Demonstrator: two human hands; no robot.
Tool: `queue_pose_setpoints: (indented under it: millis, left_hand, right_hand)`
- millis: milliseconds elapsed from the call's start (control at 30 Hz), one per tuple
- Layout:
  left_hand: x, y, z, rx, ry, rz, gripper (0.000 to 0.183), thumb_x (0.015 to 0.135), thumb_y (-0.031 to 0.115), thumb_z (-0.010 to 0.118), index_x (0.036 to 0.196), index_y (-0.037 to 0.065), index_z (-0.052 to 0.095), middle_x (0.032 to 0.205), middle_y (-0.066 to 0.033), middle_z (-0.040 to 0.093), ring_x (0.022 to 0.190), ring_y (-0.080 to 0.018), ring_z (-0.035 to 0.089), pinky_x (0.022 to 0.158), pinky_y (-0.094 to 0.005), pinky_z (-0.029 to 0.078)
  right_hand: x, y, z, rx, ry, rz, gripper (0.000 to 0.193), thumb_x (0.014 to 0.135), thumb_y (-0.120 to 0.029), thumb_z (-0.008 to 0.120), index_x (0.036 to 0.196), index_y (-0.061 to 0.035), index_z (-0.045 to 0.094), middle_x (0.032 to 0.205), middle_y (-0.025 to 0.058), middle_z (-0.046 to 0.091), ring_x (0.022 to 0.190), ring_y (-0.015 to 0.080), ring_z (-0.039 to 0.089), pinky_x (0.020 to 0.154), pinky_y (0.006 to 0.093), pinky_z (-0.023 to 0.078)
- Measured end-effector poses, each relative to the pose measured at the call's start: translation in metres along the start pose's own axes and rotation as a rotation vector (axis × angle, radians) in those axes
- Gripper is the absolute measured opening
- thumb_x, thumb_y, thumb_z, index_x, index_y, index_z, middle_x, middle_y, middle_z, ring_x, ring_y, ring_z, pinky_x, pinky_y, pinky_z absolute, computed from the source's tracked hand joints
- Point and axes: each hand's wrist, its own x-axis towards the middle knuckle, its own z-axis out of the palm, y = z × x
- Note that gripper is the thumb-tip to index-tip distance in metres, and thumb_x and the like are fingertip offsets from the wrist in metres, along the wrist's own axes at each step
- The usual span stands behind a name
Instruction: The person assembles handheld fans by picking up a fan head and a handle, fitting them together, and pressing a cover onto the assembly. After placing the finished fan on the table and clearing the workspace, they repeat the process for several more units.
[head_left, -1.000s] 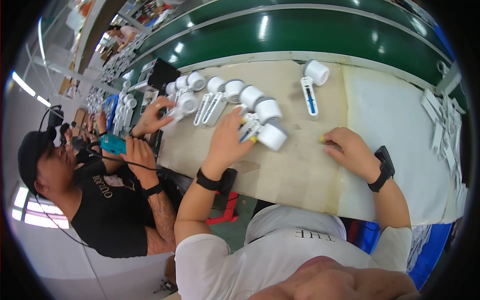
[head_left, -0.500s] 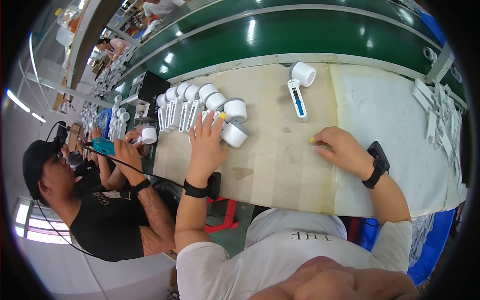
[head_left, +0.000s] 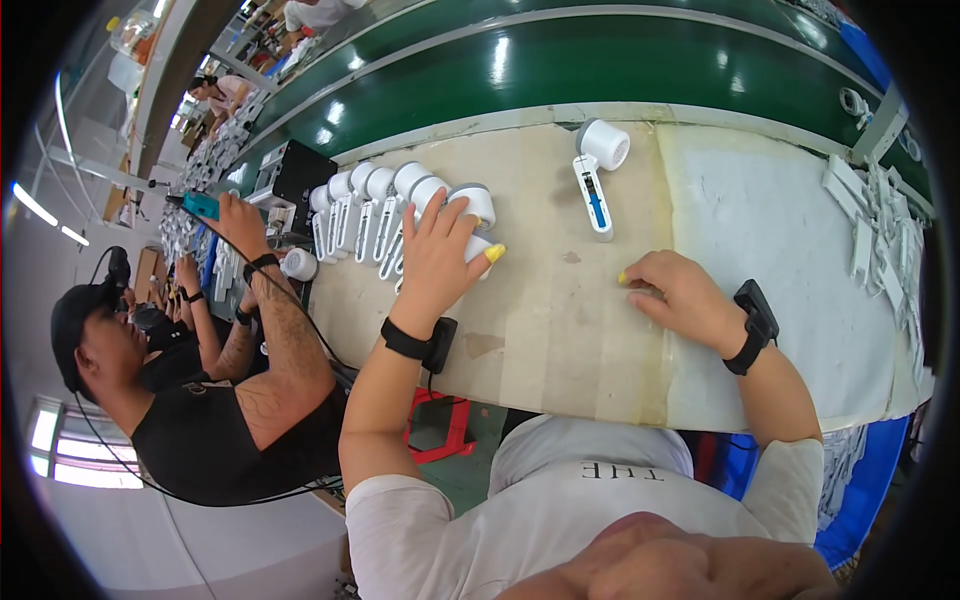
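My left hand [head_left: 438, 258] lies flat over the right end of a row of white handheld devices [head_left: 375, 205] with round heads on the beige worktop [head_left: 545, 320]; its fingers are spread and press the last two devices, and the thumb wears a yellow fingertip cover. My right hand [head_left: 680, 298] rests curled on the worktop to the right, holding nothing I can make out, a yellow cover on one fingertip. One more white device with a blue strip [head_left: 597, 170] lies alone farther back, between the two hands.
A green conveyor belt [head_left: 600, 60] runs behind the worktop. White plastic parts [head_left: 875, 225] are stacked at the far right. To my left a person in black [head_left: 200, 400] works with a teal tool [head_left: 200, 205] by a black box [head_left: 295, 172].
My left hand has pushed the white devices leftward into a tight row. My right hand has stayed put. The person to my left has raised the arm with the teal tool.
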Motion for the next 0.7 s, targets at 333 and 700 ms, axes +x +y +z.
queue_pose_setpoints:
  millis: [333,700]
  left_hand:
    - [0.047,0.037,0.008,0.078,0.116,-0.069,0.038,0.071,0.029,0.065,0.094,0.001,0.056,0.108,-0.017,0.056,0.111,-0.0349,0.048,0.091,-0.0511,0.035]
    - [0.138,0.081,0.033,-0.352,-0.494,-0.419,0.042,0.074,0.042,0.052,0.067,0.003,0.065,0.068,-0.0143,0.063,0.068,-0.0314,0.061,0.062,-0.0428,0.047]
  right_hand:
    - [0.001,0.003,0.001,0.015,0.015,-0.009,0.02,0.076,-0.007,0.063,0.094,-0.0024,0.058,0.087,0.0119,0.058,0.083,0.0277,0.057,0.074,0.0354,0.047]
    - [0.0,0.001,0.004,-0.007,0.014,-0.044,0.02,0.075,-0.009,0.064,0.094,-0.003,0.059,0.086,0.0112,0.058,0.082,0.0279,0.056,0.074,0.0362,0.046]
